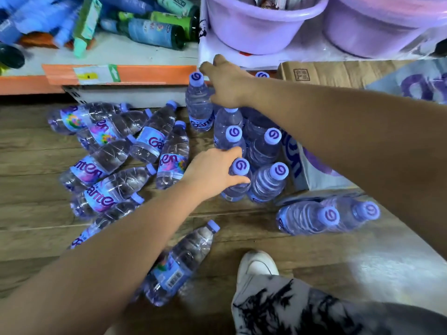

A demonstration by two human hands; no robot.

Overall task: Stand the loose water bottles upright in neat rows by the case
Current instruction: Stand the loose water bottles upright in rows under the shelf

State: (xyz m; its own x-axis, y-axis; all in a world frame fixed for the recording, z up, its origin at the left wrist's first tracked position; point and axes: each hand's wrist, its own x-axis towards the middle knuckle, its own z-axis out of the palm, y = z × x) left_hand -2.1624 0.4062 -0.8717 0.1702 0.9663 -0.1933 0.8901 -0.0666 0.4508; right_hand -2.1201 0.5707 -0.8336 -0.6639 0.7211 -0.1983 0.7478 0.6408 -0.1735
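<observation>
On the floor (36,146) by the case (316,175), the left hand (212,170) curls its grip round an upright bottle (236,191), loose bottles (108,165) lying flat just to its left; the right hand (227,85), farther back, hides its grip.

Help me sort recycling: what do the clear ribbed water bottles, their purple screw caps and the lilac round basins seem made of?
Clear ribbed water bottles: thin transparent plastic, glossy; the floor shows through and highlights glint on the ribs. Purple screw caps: opaque plastic, matte, with a darker swirl mark. Lilac round basins: probably moulded plastic, opaque, smooth with a soft sheen and rolled rim.
</observation>
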